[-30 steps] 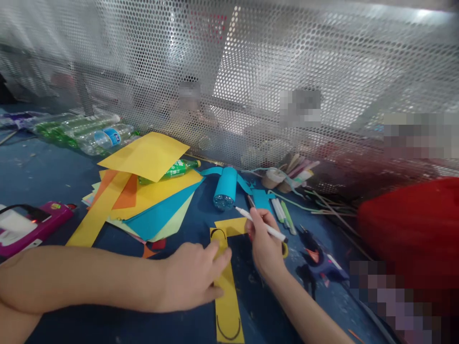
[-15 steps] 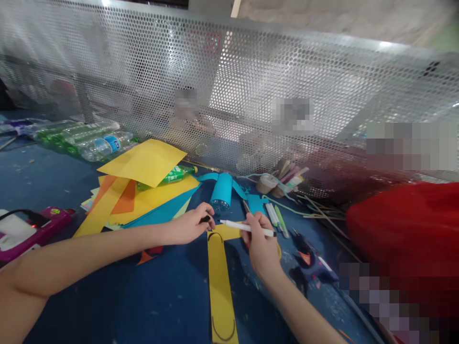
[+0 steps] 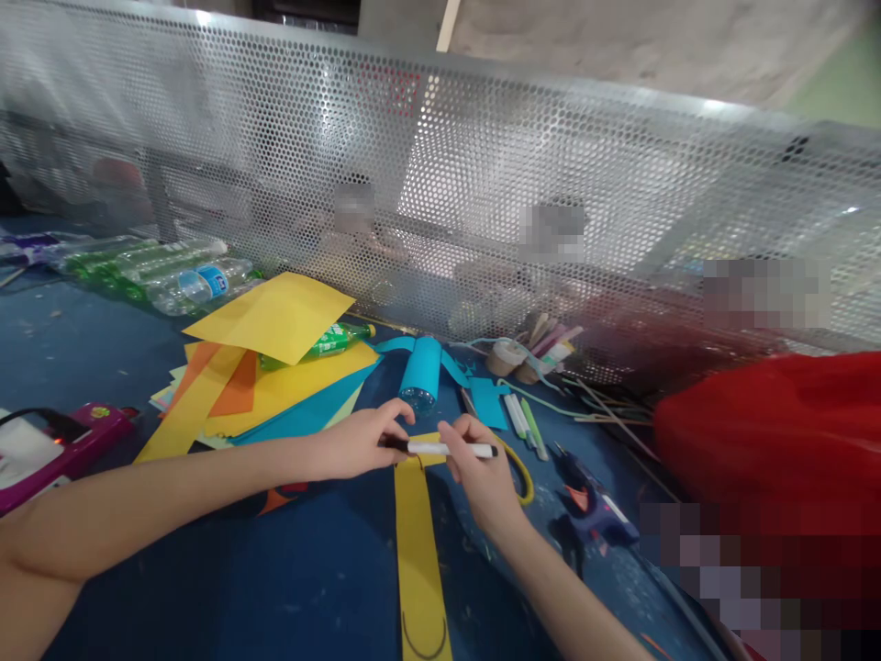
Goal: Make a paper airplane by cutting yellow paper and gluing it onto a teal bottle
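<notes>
At the far left a magenta power strip (image 3: pixel 96 427) lies on the blue table (image 3: pixel 295 578), with clear bottles (image 3: pixel 161 266) beyond it; to their right is a fanned stack of coloured sheets (image 3: pixel 309 390), the top yellow sheet (image 3: pixel 275 312) resting over a green bottle (image 3: pixel 337 340). The left hand (image 3: pixel 359 442) is nearly closed, finger and thumb pinching what looks like a black cap (image 3: pixel 395 444) at the tip of the white marker (image 3: pixel 428 448); whether it is seated cannot be told. Below, running toward the near edge, lies the yellow strip (image 3: pixel 417 542). Its marking looks done: a dark arc (image 3: pixel 425 654) is drawn at the near end, and part of another shows at the far end, partly covered. The strip's corners are uncut, so any shaping along those lines appears left to do. Beyond it, the blue-wrapped bottle (image 3: pixel 421 367) has its covering on and a blue strip reaching out on each side, so that part seems well advanced. The right hand (image 3: pixel 482 477) is curled, thumb and fingers closed around the marker's barrel. Just beside it are yellow-handled scissors (image 3: pixel 527 479), apparently unused at this moment; farther right lie a blue paper piece (image 3: pixel 488 404), slim pens (image 3: pixel 516 412) and a glue gun (image 3: pixel 602 516).
</notes>
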Tool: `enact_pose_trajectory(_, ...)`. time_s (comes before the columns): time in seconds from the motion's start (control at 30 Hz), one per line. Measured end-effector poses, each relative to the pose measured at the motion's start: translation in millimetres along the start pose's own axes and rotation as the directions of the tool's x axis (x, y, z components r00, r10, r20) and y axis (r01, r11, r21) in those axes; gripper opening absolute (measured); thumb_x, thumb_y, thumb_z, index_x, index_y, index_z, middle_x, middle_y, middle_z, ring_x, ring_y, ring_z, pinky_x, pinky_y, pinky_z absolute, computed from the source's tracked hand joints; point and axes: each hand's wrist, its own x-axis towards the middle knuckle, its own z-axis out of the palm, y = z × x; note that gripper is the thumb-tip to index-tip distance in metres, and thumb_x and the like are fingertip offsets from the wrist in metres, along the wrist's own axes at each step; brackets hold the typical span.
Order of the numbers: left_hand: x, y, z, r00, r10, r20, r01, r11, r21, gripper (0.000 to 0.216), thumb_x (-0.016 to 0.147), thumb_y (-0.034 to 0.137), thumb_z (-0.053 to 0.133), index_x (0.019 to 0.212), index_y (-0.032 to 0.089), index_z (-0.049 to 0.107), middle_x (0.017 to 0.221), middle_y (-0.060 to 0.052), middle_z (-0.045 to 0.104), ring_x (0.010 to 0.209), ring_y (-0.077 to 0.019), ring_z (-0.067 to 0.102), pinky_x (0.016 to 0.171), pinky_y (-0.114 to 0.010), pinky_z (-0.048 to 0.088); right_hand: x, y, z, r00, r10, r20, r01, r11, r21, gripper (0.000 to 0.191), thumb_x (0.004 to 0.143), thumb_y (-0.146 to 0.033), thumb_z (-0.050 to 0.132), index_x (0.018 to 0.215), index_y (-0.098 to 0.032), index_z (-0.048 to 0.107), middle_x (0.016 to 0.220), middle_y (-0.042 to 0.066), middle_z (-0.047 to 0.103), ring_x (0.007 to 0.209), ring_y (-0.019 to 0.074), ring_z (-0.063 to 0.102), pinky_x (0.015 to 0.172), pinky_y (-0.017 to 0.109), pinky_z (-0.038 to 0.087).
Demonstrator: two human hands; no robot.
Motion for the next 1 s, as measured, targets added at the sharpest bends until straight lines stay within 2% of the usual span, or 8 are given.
enact_pose_trajectory(0.13,1,4,-11,0.998,-0.054,-0.045,0.06,0.986,0.155,0.015,0.08,0.029,0.058,0.087,0.017,0.062,0.08,-0.001,0.068,0.072,-0.0151,0.059,0.062,-0.024,0.04,3,2,-2,0.999,0.034,0.03,-0.036,0.997,0.065,0.036,0.081,-0.049,0.058,0.061,-0.02,0.053,0.04,-0.005,0.051,0.038,0.0093,0.038,0.041,0.022,0.028)
enact_pose_trajectory(0.23,1,6,-18,1.0,-0.03,0.003,0.029,0.974,0.224,0.021,0.083,0.033,0.054,0.082,0.017,0.068,0.069,0.0,0.064,0.061,-0.0124,0.053,0.055,-0.023,0.034,5,4,-2,0.998,0.047,0.034,-0.049,0.997,0.063,0.035,0.083,-0.05,0.054,0.067,-0.019,0.059,0.044,-0.002,0.057,0.039,0.0104,0.044,0.04,0.022,0.031)
enact_pose_trajectory(0.6,1,1,-12,0.996,0.093,0.004,-0.09,0.945,0.313,0.026,0.085,0.032,0.047,0.081,0.018,0.069,0.072,-0.002,0.064,0.066,-0.0134,0.052,0.061,-0.026,0.036,4,0,-1,0.989,0.125,0.074,-0.133,0.985,0.109,0.033,0.079,-0.05,0.059,0.068,-0.019,0.056,0.044,-0.002,0.059,0.036,0.0104,0.045,0.038,0.021,0.035)
enact_pose_trajectory(0.8,3,6,-10,0.995,0.05,-0.085,-0.029,0.972,0.232,0.028,0.085,0.041,0.049,0.088,0.02,0.068,0.076,-0.002,0.066,0.067,-0.0134,0.055,0.06,-0.026,0.039,8,-12,-8,0.988,0.13,0.082,-0.138,0.985,0.106,0.034,0.079,-0.051,0.057,0.069,-0.019,0.06,0.041,-0.002,0.057,0.034,0.0099,0.042,0.036,0.02,0.03)
enact_pose_trajectory(0.9,6,3,-12,0.973,-0.009,-0.231,0.04,0.99,0.132,0.038,0.081,0.047,0.055,0.105,0.018,0.063,0.088,-0.005,0.069,0.075,-0.0151,0.058,0.068,-0.027,0.044,19,-20,-28,0.995,0.038,-0.087,-0.028,0.994,0.11,0.037,0.083,-0.05,0.045,0.069,-0.019,0.061,0.035,-0.004,0.047,0.033,0.0111,0.038,0.037,0.021,0.029)
enact_pose_trajectory(0.93,7,2,-13,0.962,-0.03,-0.27,0.069,0.988,0.136,0.041,0.081,0.048,0.054,0.106,0.017,0.062,0.089,-0.006,0.068,0.077,-0.0159,0.059,0.07,-0.028,0.044,24,-21,-38,0.973,-0.044,-0.225,0.064,0.994,0.083,0.035,0.083,-0.047,0.043,0.067,-0.02,0.058,0.036,-0.004,0.047,0.035,0.0117,0.04,0.039,0.022,0.03)
enact_pose_trajectory(0.97,7,0,-13,0.955,-0.05,-0.293,0.1,0.982,0.16,0.042,0.081,0.049,0.053,0.105,0.016,0.062,0.088,-0.007,0.068,0.078,-0.0166,0.059,0.071,-0.029,0.045,30,-20,-49,0.915,-0.149,-0.374,0.157,0.988,-0.009,0.032,0.083,-0.043,0.042,0.068,-0.02,0.058,0.042,-0.003,0.051,0.04,0.0127,0.045,0.043,0.023,0.033)
enact_pose_trajectory(1.0,7,-1,-13,0.954,-0.065,-0.292,0.127,0.972,0.197,0.042,0.082,0.049,0.051,0.103,0.015,0.063,0.088,-0.008,0.068,0.078,-0.0172,0.059,0.07,-0.029,0.044,35,-17,-60,0.861,-0.242,-0.448,0.188,0.969,-0.162,0.03,0.084,-0.042,0.041,0.073,-0.02,0.058,0.048,-0.002,0.055,0.046,0.014,0.048,0.047,0.024,0.037)
